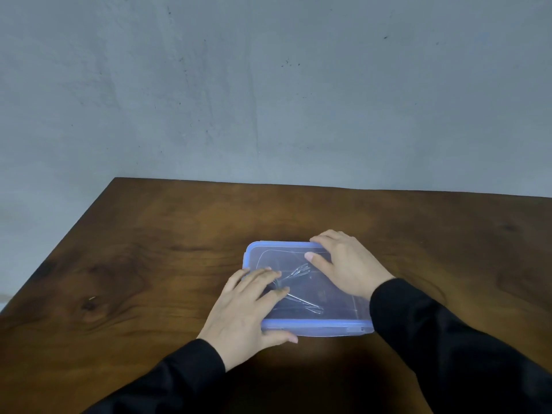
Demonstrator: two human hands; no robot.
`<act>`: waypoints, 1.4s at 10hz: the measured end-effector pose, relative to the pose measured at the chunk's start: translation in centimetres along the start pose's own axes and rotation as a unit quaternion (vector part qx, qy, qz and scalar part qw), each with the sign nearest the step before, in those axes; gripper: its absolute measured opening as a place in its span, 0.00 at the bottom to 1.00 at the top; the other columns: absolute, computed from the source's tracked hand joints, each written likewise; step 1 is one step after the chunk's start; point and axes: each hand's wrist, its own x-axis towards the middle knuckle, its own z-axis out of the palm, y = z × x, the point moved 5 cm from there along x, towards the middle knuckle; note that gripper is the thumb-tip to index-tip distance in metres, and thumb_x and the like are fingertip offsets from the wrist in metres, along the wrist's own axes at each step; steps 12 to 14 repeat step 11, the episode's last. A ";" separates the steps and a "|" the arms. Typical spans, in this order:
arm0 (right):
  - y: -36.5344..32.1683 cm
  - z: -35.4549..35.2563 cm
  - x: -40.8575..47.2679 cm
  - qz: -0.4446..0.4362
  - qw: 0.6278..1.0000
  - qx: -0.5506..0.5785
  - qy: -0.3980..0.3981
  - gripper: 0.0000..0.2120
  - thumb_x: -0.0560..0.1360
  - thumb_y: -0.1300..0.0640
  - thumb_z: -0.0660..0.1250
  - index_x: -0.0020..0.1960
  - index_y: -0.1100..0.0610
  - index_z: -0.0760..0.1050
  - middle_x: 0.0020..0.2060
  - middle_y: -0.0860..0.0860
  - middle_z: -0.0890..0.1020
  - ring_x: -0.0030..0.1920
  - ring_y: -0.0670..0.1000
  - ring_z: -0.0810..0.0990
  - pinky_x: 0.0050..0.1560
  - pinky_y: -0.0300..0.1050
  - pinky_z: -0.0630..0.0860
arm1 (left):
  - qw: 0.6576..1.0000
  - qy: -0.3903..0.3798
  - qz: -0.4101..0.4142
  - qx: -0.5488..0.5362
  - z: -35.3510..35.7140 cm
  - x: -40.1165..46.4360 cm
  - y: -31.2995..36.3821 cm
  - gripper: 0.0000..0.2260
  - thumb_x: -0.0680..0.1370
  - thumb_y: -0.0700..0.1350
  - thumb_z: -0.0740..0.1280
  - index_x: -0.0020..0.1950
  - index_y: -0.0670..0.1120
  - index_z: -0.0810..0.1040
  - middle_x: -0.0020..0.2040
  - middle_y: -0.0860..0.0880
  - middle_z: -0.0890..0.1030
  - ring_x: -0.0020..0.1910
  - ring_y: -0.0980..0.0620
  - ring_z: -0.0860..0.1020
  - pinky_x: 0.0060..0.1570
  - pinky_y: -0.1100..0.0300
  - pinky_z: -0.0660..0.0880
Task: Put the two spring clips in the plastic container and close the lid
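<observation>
A square clear plastic container (316, 330) with a blue-rimmed lid (277, 249) sits on the wooden table, lid lying on top. Through the lid two thin metal spring clips show inside, one (298, 271) toward the middle, the other (307, 304) nearer the front. My left hand (248, 306) lies flat on the lid's near-left corner, its thumb against the front edge. My right hand (349, 264) rests on the far-right part of the lid, fingers over the back rim.
The dark wooden table (134, 264) stretches left and right around the container. Its left edge runs diagonally at far left. A grey wall (268, 85) rises behind the far edge.
</observation>
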 end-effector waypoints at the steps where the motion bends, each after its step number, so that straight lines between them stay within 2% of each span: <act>1: 0.1 0.2 0.1 0.023 1.000 0.007 -0.011 0.30 0.78 0.33 0.54 0.71 0.50 0.73 0.63 0.44 0.78 0.63 0.50 0.75 0.64 0.51 0.73 | 1.000 0.012 0.016 0.009 0.6 -0.1 0.1 0.31 0.73 0.70 0.64 0.64 0.47 0.79 0.66 0.46 0.78 0.69 0.47 0.70 0.68 0.47 0.67; 2: 0.1 0.2 0.0 0.030 0.999 0.012 -0.013 0.29 0.78 0.33 0.55 0.71 0.49 0.74 0.61 0.44 0.79 0.63 0.50 0.75 0.64 0.51 0.73 | 0.999 0.029 0.020 0.027 1.2 -0.3 0.1 0.30 0.75 0.67 0.64 0.65 0.46 0.78 0.66 0.44 0.78 0.69 0.45 0.71 0.66 0.44 0.71; 4: -0.3 0.1 0.2 0.021 1.000 0.011 -0.008 0.26 0.80 0.37 0.58 0.70 0.51 0.75 0.60 0.46 0.80 0.60 0.50 0.75 0.64 0.50 0.72 | 0.996 0.066 0.022 0.050 1.5 -0.6 0.5 0.27 0.76 0.64 0.64 0.64 0.44 0.79 0.65 0.42 0.79 0.69 0.43 0.72 0.70 0.46 0.65; 5: -0.3 0.2 0.2 0.017 1.000 0.003 -0.005 0.26 0.81 0.37 0.57 0.70 0.52 0.75 0.60 0.46 0.80 0.60 0.50 0.75 0.64 0.51 0.71 | 0.996 0.079 0.016 0.038 1.5 -0.6 0.7 0.26 0.75 0.62 0.68 0.63 0.44 0.80 0.65 0.42 0.79 0.68 0.43 0.73 0.70 0.45 0.66; 6: -0.6 0.0 -0.1 0.008 1.000 -0.016 -0.007 0.27 0.82 0.39 0.56 0.74 0.52 0.72 0.63 0.47 0.78 0.62 0.51 0.74 0.67 0.48 0.67 | 0.997 0.078 0.010 0.026 1.4 -0.7 0.5 0.28 0.74 0.64 0.68 0.63 0.45 0.80 0.66 0.44 0.79 0.69 0.44 0.72 0.70 0.44 0.66; 7: -0.9 0.3 0.0 -0.008 0.998 -0.052 -0.026 0.28 0.83 0.40 0.53 0.78 0.53 0.65 0.72 0.48 0.74 0.72 0.50 0.69 0.74 0.49 0.55 | 0.997 0.079 0.001 0.006 1.1 -0.8 0.4 0.30 0.74 0.66 0.67 0.65 0.46 0.79 0.67 0.45 0.77 0.71 0.46 0.70 0.72 0.45 0.62; 8: -0.7 0.5 0.0 -0.012 0.998 -0.056 -0.035 0.29 0.83 0.39 0.51 0.80 0.52 0.61 0.80 0.47 0.62 0.79 0.48 0.57 0.79 0.55 0.46 | 0.998 0.065 -0.002 0.004 1.0 -0.9 0.4 0.31 0.73 0.68 0.66 0.66 0.47 0.77 0.69 0.46 0.76 0.72 0.47 0.68 0.73 0.44 0.59; 9: -0.3 -0.2 -1.2 0.010 1.000 0.001 -0.008 0.28 0.83 0.40 0.53 0.80 0.50 0.61 0.81 0.45 0.59 0.80 0.47 0.55 0.79 0.56 0.46 | 0.998 0.054 -0.009 -0.031 0.5 -1.4 0.2 0.36 0.72 0.70 0.65 0.71 0.49 0.72 0.75 0.48 0.68 0.77 0.51 0.60 0.75 0.46 0.55; 10: 1.4 -0.8 -4.6 0.044 0.995 0.065 0.065 0.25 0.83 0.41 0.55 0.77 0.48 0.68 0.78 0.43 0.65 0.78 0.46 0.60 0.79 0.54 0.52 | 0.995 0.062 -0.043 -0.072 0.2 -3.2 -1.6 0.38 0.72 0.71 0.62 0.76 0.51 0.65 0.78 0.54 0.59 0.77 0.60 0.50 0.76 0.54 0.48; 11: 3.7 -1.5 -9.7 0.116 0.958 0.192 0.180 0.19 0.83 0.46 0.60 0.71 0.48 0.75 0.73 0.41 0.72 0.73 0.43 0.68 0.75 0.49 0.64 | 0.976 0.073 -0.150 -0.142 -0.2 -6.4 -4.1 0.34 0.76 0.71 0.55 0.76 0.53 0.65 0.77 0.58 0.61 0.76 0.58 0.56 0.74 0.55 0.55; 14: 3.7 -1.5 -9.7 0.116 0.958 0.192 0.180 0.19 0.83 0.46 0.60 0.71 0.48 0.75 0.73 0.41 0.72 0.73 0.43 0.68 0.75 0.49 0.64 | 0.976 0.073 -0.150 -0.142 -0.2 -6.4 -4.1 0.34 0.76 0.71 0.55 0.76 0.53 0.65 0.77 0.58 0.61 0.76 0.58 0.56 0.74 0.55 0.55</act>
